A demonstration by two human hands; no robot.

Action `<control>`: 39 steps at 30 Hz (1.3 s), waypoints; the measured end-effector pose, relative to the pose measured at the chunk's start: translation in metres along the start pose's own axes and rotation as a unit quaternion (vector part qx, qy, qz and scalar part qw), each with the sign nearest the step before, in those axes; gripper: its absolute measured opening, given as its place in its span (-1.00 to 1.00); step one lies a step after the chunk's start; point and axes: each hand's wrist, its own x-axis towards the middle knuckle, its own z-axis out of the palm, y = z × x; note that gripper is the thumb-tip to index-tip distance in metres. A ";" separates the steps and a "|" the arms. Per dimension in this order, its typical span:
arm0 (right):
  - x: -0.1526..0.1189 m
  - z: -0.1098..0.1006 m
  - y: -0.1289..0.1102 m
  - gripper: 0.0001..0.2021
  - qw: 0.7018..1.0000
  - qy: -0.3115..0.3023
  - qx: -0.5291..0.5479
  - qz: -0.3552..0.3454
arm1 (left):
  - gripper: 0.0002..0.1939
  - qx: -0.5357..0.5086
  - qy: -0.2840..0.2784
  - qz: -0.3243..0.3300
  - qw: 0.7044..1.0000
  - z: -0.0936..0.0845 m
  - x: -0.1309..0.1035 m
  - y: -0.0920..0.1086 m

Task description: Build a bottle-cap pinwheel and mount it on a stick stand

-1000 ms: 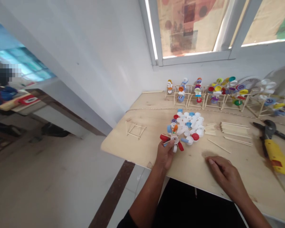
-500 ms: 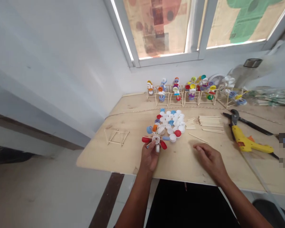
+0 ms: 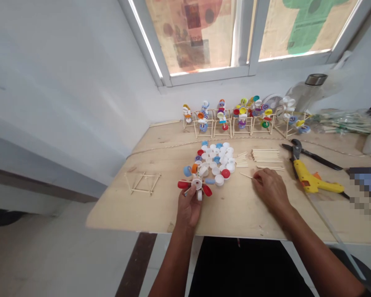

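Observation:
A wheel of coloured bottle caps (image 3: 197,184) on sticks, with a white cap at its hub, is held in my left hand (image 3: 188,208) above the table's front part. My right hand (image 3: 269,187) is closed, its fingertips pinching the right end of a thin stick (image 3: 246,175) that lies on the wood. Loose caps, mostly white (image 3: 215,170), are grouped just behind the wheel. Short sticks (image 3: 241,160) and a pile of longer sticks (image 3: 266,156) lie behind my right hand. A small stick frame (image 3: 145,183) stands to the left.
Several stick frames with cap wheels (image 3: 222,126) stand along the wall. Right of my right hand lie a yellow glue gun (image 3: 317,179) and black-handled pliers (image 3: 297,149). A bottle (image 3: 307,93) and bagged sticks (image 3: 343,121) are at the back right. A cord (image 3: 167,144) crosses the table.
My right hand has moved forward to the single stick and taken hold of its end. My left hand still holds the wheel. The whole view has shifted a little.

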 end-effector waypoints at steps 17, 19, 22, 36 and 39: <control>0.015 -0.010 -0.016 -0.88 0.997 -0.067 -0.047 -0.008 | -0.77 -0.011 0.005 -0.009 1.000 0.002 0.000 0.002; 0.008 -0.010 -0.015 -0.87 0.998 -0.050 -0.031 -0.003 | -0.77 -0.012 0.008 -0.009 1.000 0.002 0.000 0.002; -0.006 -0.011 -0.014 -0.84 0.999 -0.033 0.002 0.015 | -0.75 -0.015 0.012 -0.013 1.000 0.001 0.000 0.001; -0.044 -0.010 -0.020 -0.80 0.996 0.009 0.084 -0.032 | -0.77 -0.007 0.000 -0.001 1.000 0.002 -0.001 0.001; -0.046 -0.009 -0.020 -0.77 0.997 0.010 0.070 -0.029 | -0.78 -0.006 0.002 0.000 1.000 0.002 -0.001 0.000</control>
